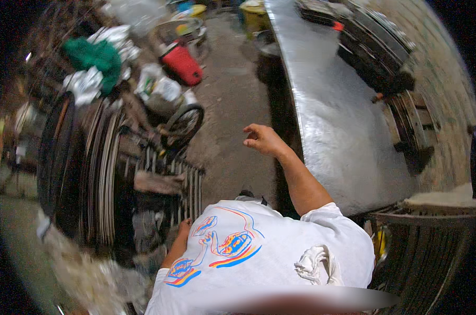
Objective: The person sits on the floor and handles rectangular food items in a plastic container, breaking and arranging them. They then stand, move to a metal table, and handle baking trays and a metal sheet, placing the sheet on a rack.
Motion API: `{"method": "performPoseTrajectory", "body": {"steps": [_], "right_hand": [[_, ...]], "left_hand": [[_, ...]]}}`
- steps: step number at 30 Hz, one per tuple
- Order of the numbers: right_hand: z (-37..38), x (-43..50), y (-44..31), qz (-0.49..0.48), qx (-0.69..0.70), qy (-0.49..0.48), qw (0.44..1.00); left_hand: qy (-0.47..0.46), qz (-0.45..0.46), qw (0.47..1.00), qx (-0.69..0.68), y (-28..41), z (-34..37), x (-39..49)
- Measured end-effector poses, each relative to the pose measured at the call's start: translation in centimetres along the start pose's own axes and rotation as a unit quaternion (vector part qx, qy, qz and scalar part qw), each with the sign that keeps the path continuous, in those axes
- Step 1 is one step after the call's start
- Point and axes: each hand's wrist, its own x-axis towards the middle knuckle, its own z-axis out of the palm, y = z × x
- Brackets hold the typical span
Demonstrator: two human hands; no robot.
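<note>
My right hand [261, 138] is held out over the concrete floor [238, 98], left of a long metal-topped table [320, 90]. Its fingers are loosely bent, with a gap between thumb and forefinger and nothing held. My left hand [186, 224] hangs low at my side, partly hidden by my white printed shirt [277, 244]. Its fingers look curled, but whether it holds anything cannot be told. Near it is a metal rack with upright bars [190, 185].
On the left are a black wheel [184, 124], a red container [182, 65], a green cloth [94, 59], plastic bags and upright stacked panels [104, 169]. Dark stacked pieces [375, 43] lie on the table's right side. A round basin [266, 42] stands by its far left edge.
</note>
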Motion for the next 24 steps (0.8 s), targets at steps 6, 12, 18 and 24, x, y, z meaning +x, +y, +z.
{"method": "performPoseTrajectory", "body": {"steps": [6,12,18,24], "right_hand": [[-8.0,0.6,4.7,0.114,-0.02,0.094,0.989],[-11.2,2.2,8.1,0.201,0.048,0.161,0.965],[-12.2,7.6,11.3,0.271,0.066,0.203,0.939],[-16.9,18.8,12.6,0.245,0.142,0.292,0.913]], "left_hand": [[0.006,0.021,0.983,-0.18,17.7,-7.6,15.7],[-0.091,-0.037,0.986,-0.132,27.1,-12.0,25.6],[-0.145,-0.021,0.967,0.207,28.8,-15.9,37.2],[-0.185,0.106,0.966,0.149,32.1,-21.7,52.8]]}}
